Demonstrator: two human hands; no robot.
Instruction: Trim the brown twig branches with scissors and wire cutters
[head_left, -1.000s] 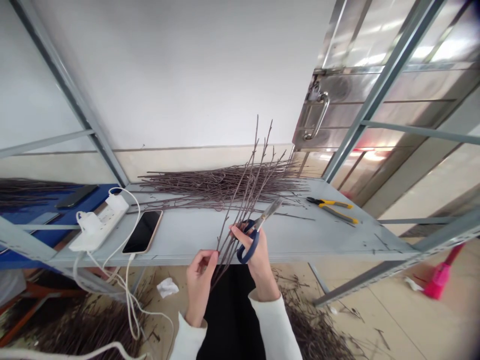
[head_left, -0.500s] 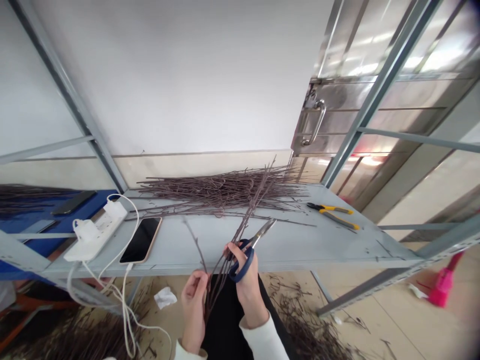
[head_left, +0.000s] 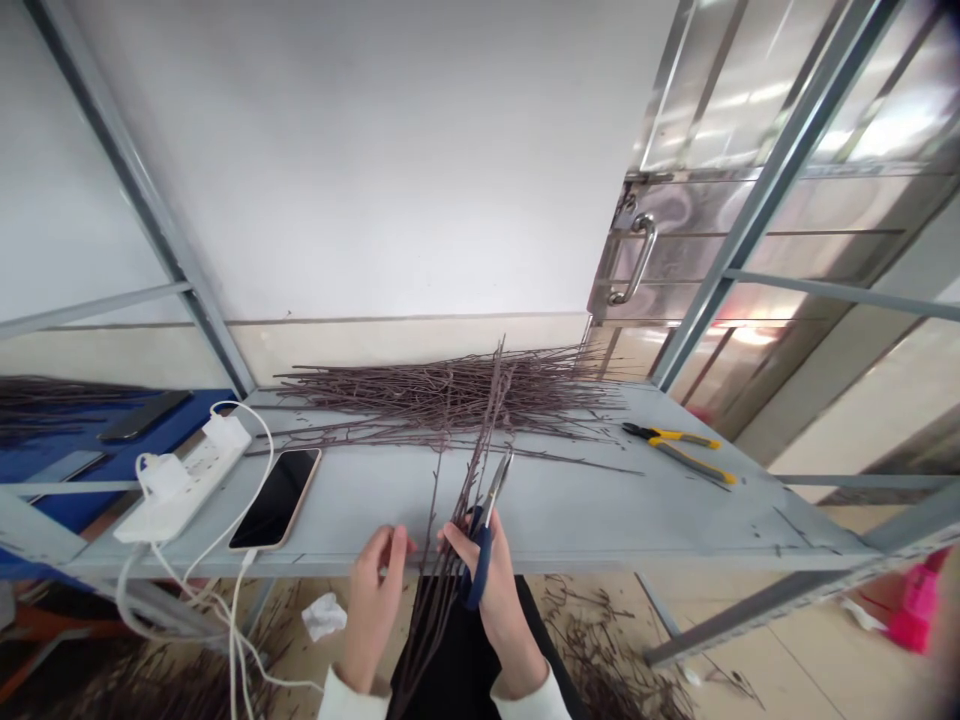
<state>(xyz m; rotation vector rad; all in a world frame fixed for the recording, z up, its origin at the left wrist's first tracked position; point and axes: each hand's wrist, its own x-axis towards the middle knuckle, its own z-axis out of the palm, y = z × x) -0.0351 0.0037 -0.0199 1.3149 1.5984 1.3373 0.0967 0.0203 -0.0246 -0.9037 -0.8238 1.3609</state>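
My right hand [head_left: 491,590] is closed around a bundle of thin brown twigs [head_left: 480,460] and a pair of scissors [head_left: 484,550] with dark blue handles. The scissors' blades point up and away beside the twigs. The bundle slants from my lap up over the shelf's front edge. One single twig [head_left: 433,495] stands a little apart on the bundle's left side. My left hand [head_left: 377,590] is just left of the bundle, its fingers loosely curled and apart from the thumb, with nothing visible in them.
A long pile of twigs [head_left: 405,392] lies along the back of the grey shelf [head_left: 585,515]. Yellow-and-grey pliers [head_left: 679,450] lie at the right. At the left are a phone [head_left: 276,498], a white power strip [head_left: 187,485] and cables. Twig scraps [head_left: 600,640] litter the floor.
My left hand has let go of the single twig and drawn slightly left. That twig now stands closer to the bundle. The scissors and bundle have turned more upright in my right hand.
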